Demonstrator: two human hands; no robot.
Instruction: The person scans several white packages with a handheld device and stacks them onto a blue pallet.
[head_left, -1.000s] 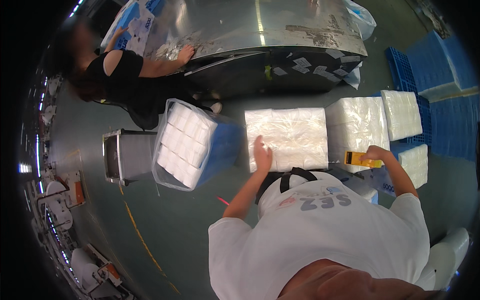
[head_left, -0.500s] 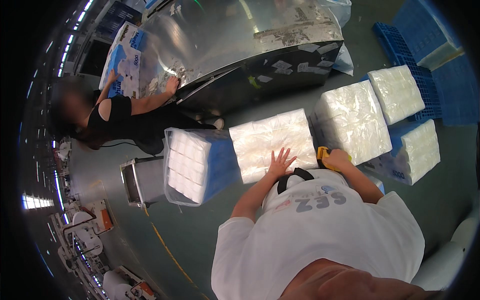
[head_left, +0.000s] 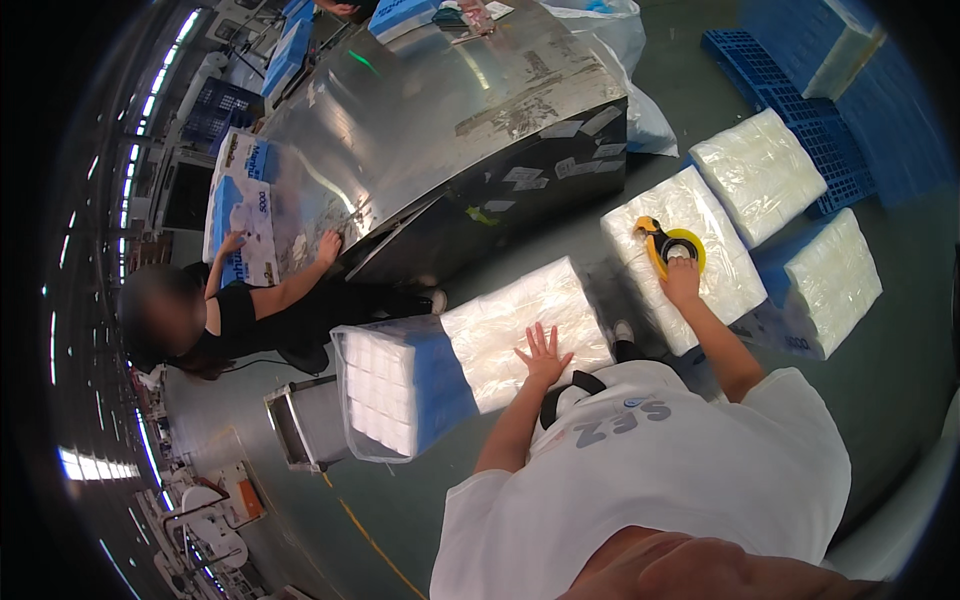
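My left hand (head_left: 543, 358) lies flat with fingers spread on top of a clear-wrapped bale of white packs (head_left: 505, 325). My right hand (head_left: 682, 280) grips a yellow and black tape dispenser (head_left: 655, 243), holding it over the top of another wrapped white bale (head_left: 725, 280). Whether the dispenser touches that bale, I cannot tell. A roll of tape with a yellow rim sits in the dispenser. Left of the first bale stands a clear-bagged bale with blue sides (head_left: 380, 395), its end of stacked white packs showing.
More wrapped bales (head_left: 760, 175) (head_left: 835, 285) stand at the right, near a blue pallet (head_left: 780, 95). A large metal table (head_left: 430, 110) spans the far side, where a co-worker (head_left: 260, 315) handles a blue and white package (head_left: 240, 205). A metal cart (head_left: 300, 425) stands at left.
My right hand has carried the tape dispenser away from my waist to above the right bale. My left hand stays on its bale. The whole view has shifted.
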